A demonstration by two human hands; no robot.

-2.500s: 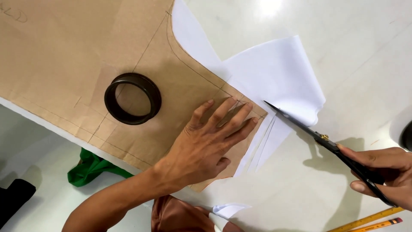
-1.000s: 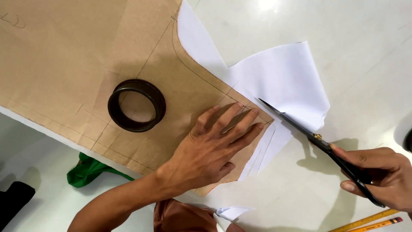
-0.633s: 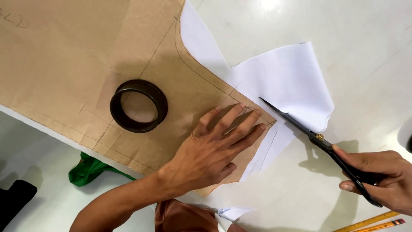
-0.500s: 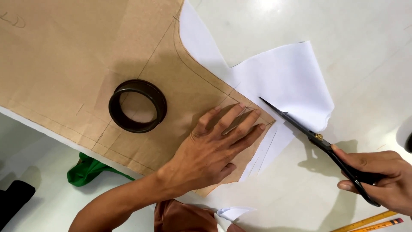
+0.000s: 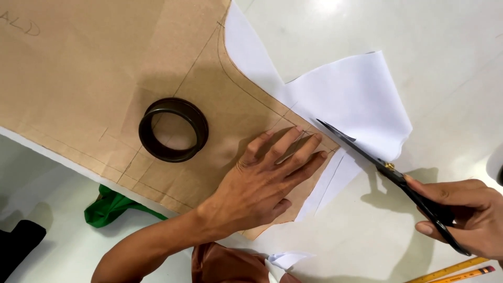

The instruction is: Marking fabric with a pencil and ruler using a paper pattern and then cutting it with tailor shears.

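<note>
My left hand [image 5: 267, 181] lies flat, fingers spread, on the lower right corner of a brown paper pattern [image 5: 105, 68] with pencilled lines. White fabric [image 5: 356, 99] sticks out from under the pattern to the right. My right hand [image 5: 463, 215] grips black scissors [image 5: 387, 173] whose blades point up-left, with the tips at the pattern's edge beside my left fingertips. A black ring [image 5: 173, 129] rests on the pattern as a weight, left of my left hand.
Everything lies on a white table [image 5: 445, 52]. Green cloth [image 5: 112, 207] pokes out below the pattern at the lower left. A brown item [image 5: 225, 264] sits at the bottom edge. A yellow ruler and pencil [image 5: 458, 272] lie at the bottom right.
The scissors' tips have crept slightly up-left along the pattern's edge. My left hand has stayed pressed on the pattern. The view has shifted a little.
</note>
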